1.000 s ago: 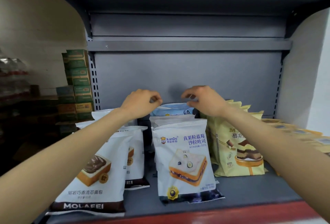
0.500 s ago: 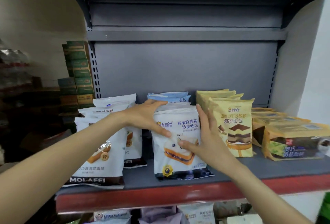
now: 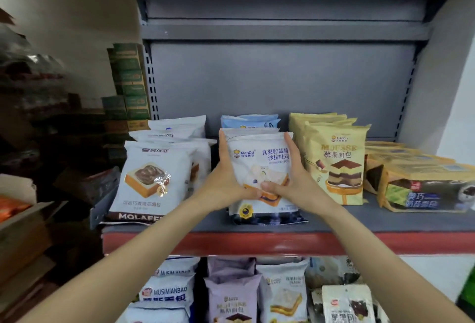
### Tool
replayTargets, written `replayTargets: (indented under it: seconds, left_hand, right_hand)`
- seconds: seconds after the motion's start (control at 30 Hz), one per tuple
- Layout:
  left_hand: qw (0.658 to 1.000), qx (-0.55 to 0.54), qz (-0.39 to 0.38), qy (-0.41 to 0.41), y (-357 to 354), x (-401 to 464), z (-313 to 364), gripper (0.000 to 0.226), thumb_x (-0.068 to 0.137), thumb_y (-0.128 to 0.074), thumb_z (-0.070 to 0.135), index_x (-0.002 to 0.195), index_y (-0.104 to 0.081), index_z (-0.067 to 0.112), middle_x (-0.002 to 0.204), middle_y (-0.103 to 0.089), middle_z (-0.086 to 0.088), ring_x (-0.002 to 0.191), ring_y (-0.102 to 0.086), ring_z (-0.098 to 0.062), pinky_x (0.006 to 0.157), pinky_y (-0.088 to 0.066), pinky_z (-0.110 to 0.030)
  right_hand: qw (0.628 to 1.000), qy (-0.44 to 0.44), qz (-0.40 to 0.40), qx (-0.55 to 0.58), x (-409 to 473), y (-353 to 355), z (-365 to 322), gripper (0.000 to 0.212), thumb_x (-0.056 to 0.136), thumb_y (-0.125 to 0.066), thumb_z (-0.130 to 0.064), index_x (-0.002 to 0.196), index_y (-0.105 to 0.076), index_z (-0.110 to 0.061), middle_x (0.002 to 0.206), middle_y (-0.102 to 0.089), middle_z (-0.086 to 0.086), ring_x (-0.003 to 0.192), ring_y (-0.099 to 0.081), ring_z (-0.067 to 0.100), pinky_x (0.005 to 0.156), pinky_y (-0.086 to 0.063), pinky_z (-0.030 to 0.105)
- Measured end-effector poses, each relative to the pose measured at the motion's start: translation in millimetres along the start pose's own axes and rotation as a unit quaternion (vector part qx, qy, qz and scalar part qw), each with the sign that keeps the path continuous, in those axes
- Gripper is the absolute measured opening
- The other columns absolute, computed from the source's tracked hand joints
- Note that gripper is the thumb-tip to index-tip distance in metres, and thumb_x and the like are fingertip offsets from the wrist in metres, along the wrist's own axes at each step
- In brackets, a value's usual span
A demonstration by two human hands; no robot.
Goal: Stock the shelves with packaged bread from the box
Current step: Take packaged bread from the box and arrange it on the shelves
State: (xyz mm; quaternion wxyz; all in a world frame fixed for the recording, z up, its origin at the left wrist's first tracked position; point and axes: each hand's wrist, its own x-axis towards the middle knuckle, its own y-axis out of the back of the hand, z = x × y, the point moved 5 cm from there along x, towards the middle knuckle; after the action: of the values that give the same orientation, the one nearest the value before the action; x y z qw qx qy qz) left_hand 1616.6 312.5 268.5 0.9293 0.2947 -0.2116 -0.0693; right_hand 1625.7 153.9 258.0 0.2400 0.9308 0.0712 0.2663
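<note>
A white XianDu blueberry toast bag (image 3: 259, 150) stands upright at the middle of the grey shelf (image 3: 359, 217). My left hand (image 3: 226, 176) grips its left edge and my right hand (image 3: 290, 181) grips its right edge, both thumbs pressed on the front. More bags of the same row stand behind it, with a blue-topped bag (image 3: 250, 120) at the back.
White Molafei bread bags (image 3: 151, 181) stand to the left, yellow Mousse bags (image 3: 336, 163) to the right, and flat yellow packs (image 3: 424, 186) lie at far right. A lower shelf holds more bread packs (image 3: 257, 294). Cardboard boxes (image 3: 20, 225) sit at the left.
Both hands came down from the back bag's top to the front bag and now clasp its two sides. The view has drawn back and dropped, showing the lower shelf.
</note>
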Motion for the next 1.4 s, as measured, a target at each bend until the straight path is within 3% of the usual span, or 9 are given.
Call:
replayTargets:
  seconds: [0.13, 0.27, 0.43, 0.57, 0.67, 0.83, 0.93, 1.2, 1.4]
  left_hand:
    - [0.998, -0.041, -0.041, -0.013, -13.2, 9.6, -6.8, 0.148, 0.062, -0.086, 0.005, 0.126, 0.044, 0.038, 0.145, -0.034, 0.009, 0.124, -0.046, -0.005, 0.097, -0.042, -0.02]
    - [0.997, -0.049, -0.019, -0.054, -6.2, 12.0, -4.4, 0.144, 0.062, -0.086, 0.003, 0.132, 0.034, 0.04, 0.145, -0.023, 0.011, 0.132, -0.036, -0.004, 0.097, -0.042, -0.017]
    - [0.995, -0.039, 0.006, -0.088, -0.2, 11.2, -2.1, 0.137, 0.064, -0.085, 0.008, 0.125, 0.026, 0.06, 0.155, -0.006, 0.015, 0.119, -0.043, 0.015, 0.081, -0.054, -0.022]
    - [0.997, -0.016, 0.041, -0.071, -2.1, 0.2, -8.9, 0.144, 0.055, -0.089, 0.032, 0.128, 0.034, 0.051, 0.154, 0.012, 0.016, 0.145, -0.008, -0.004, 0.114, -0.029, -0.032]
    - [0.999, -0.015, 0.035, -0.037, 3.0, -4.6, -13.9, 0.149, 0.059, -0.089, 0.019, 0.136, 0.037, 0.031, 0.157, 0.018, 0.005, 0.146, -0.002, -0.01, 0.117, -0.02, -0.031]
    - [0.999, 0.037, 0.016, -0.014, 7.2, -12.7, -8.7, 0.144, 0.065, -0.085, 0.009, 0.138, 0.037, 0.025, 0.143, -0.006, 0.018, 0.118, -0.044, -0.008, 0.072, -0.039, -0.003]
    - [0.997, 0.067, 0.002, -0.027, 2.1, -17.9, -8.4, 0.144, 0.064, -0.086, 0.01, 0.137, 0.037, 0.028, 0.142, -0.013, 0.016, 0.118, -0.043, -0.009, 0.074, -0.037, 0.0]
    - [0.979, 0.187, 0.044, -0.064, 3.2, -8.2, -12.4, 0.144, 0.056, -0.088, 0.037, 0.121, 0.038, 0.062, 0.158, -0.009, -0.008, 0.128, -0.046, -0.03, 0.099, -0.045, -0.042]
    - [0.995, 0.092, -0.01, -0.042, -5.2, 7.1, -26.1, 0.145, 0.06, -0.088, 0.023, 0.12, 0.039, 0.058, 0.151, -0.034, 0.001, 0.125, -0.049, -0.017, 0.097, -0.046, -0.032]
  right_hand:
    - [0.999, -0.019, -0.043, 0.023, 2.3, -2.8, 3.0, 0.126, 0.063, -0.085, -0.024, 0.142, 0.011, -0.042, 0.151, -0.011, -0.015, 0.138, -0.023, -0.001, 0.112, -0.03, 0.027]
    - [0.998, 0.005, -0.05, 0.032, 1.4, 2.7, -4.2, 0.12, 0.069, -0.08, -0.002, 0.147, 0.005, -0.032, 0.143, -0.013, -0.029, 0.124, -0.022, -0.026, 0.097, -0.035, 0.007]
    - [0.997, 0.036, -0.018, -0.064, 4.9, 1.7, -12.5, 0.111, 0.074, -0.078, -0.013, 0.144, 0.003, -0.039, 0.15, -0.006, -0.014, 0.131, -0.013, -0.013, 0.092, -0.018, -0.008]
    - [0.993, 0.012, -0.073, -0.094, -5.4, 0.1, -7.6, 0.109, 0.077, -0.076, -0.022, 0.147, 0.006, -0.038, 0.15, -0.015, -0.015, 0.138, -0.024, 0.008, 0.108, -0.026, 0.019]
    - [0.988, -0.009, -0.086, -0.127, -10.0, 6.9, -9.6, 0.11, 0.077, -0.075, -0.027, 0.145, 0.009, -0.045, 0.146, -0.037, 0.016, 0.126, -0.043, 0.039, 0.103, -0.039, 0.044]
    - [0.997, -0.009, -0.055, -0.057, -8.9, 11.6, -20.1, 0.122, 0.071, -0.081, -0.021, 0.145, 0.015, -0.038, 0.129, -0.02, -0.04, 0.123, -0.036, -0.003, 0.096, -0.03, 0.011]
    - [0.995, -0.006, -0.074, -0.061, -8.7, 2.8, -20.4, 0.128, 0.067, -0.084, -0.019, 0.147, 0.015, -0.032, 0.139, -0.009, -0.031, 0.129, -0.019, -0.007, 0.1, -0.023, 0.01]
    - [0.992, -0.026, -0.105, -0.067, -8.5, 0.4, -9.7, 0.132, 0.065, -0.085, -0.013, 0.146, 0.016, -0.034, 0.142, -0.007, -0.02, 0.132, -0.012, -0.006, 0.107, -0.021, 0.016]
    - [0.992, -0.026, -0.085, -0.091, -2.7, -2.2, -6.2, 0.133, 0.062, -0.085, -0.009, 0.145, 0.016, -0.04, 0.156, -0.005, -0.003, 0.132, -0.011, -0.002, 0.106, -0.021, 0.019]
